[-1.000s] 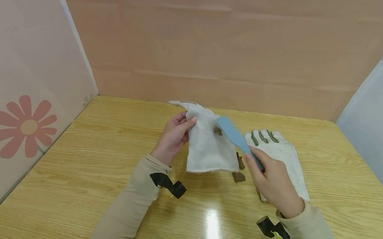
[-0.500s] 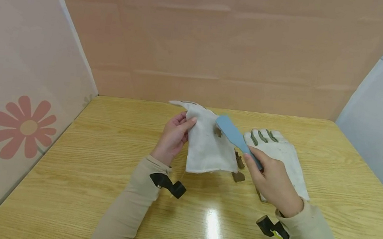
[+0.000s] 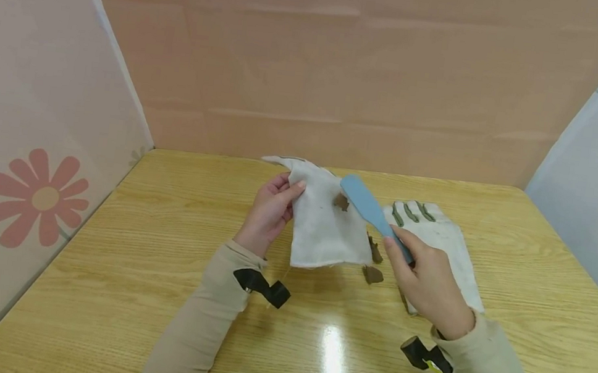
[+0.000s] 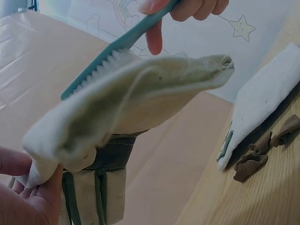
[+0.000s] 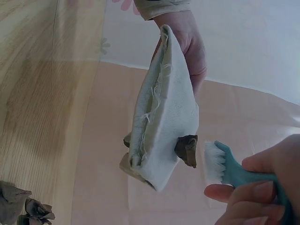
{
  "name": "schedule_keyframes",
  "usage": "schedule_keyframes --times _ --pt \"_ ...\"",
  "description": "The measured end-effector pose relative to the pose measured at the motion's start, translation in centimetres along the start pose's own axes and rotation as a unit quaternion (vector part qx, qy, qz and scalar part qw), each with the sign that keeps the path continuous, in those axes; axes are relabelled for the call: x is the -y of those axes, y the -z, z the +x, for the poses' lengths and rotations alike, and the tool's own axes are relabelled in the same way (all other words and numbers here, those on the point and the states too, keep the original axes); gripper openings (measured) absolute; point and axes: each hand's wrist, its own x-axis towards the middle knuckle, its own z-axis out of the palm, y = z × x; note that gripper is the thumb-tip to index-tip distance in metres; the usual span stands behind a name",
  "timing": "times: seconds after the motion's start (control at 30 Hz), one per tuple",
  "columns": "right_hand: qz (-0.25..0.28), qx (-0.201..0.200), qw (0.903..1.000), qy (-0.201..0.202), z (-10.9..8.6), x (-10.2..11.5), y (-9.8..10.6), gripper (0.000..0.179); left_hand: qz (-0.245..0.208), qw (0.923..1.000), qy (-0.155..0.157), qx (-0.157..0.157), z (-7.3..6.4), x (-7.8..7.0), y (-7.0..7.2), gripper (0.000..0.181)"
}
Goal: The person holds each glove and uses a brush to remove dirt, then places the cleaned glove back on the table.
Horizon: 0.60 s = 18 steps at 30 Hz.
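Note:
My left hand point(image 3: 270, 214) pinches a white cloth work glove point(image 3: 329, 237) and holds it up over the table, its cuff toward me. A crumpled brown scrap point(image 3: 341, 201), like a dry leaf, clings to the glove's face. With my right hand point(image 3: 429, 283) I grip the handle of a blue brush point(image 3: 366, 204). White bristles point(image 5: 214, 161) face the glove, a small gap from the brown scrap in the right wrist view. Dark green strips on the glove's finger side show in the left wrist view.
A second white glove point(image 3: 454, 249) with green strips lies on the wooden table point(image 3: 148, 317), right of the held one and partly behind my right hand. Between them lie more brown scraps point(image 3: 372, 275). An orange-brown backdrop point(image 3: 344, 92) rises behind the table.
The brush has tipped up slightly and shifted right, showing more of the brown scrap on the glove. My left hand and the held glove have hardly moved.

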Motion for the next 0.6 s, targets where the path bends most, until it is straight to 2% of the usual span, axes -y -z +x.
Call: schedule_keyframes --times 0.2,0.43,0.6 --pt "0.001 0.018 0.9998 -0.01 -0.07 0.02 -0.17 0.031 0.012 0.9998 0.009 0.008 -0.09 0.54 -0.44 0.028" --pt "-0.001 0.04 0.9989 -0.025 -0.13 -0.05 -0.08 0.031 -0.004 1.0 0.002 0.002 0.04 0.51 -0.36 0.027" --pt "-0.002 0.036 0.9991 -0.023 -0.17 -0.05 -0.08 0.031 -0.001 1.0 0.005 0.001 0.03 0.44 -0.38 0.025"
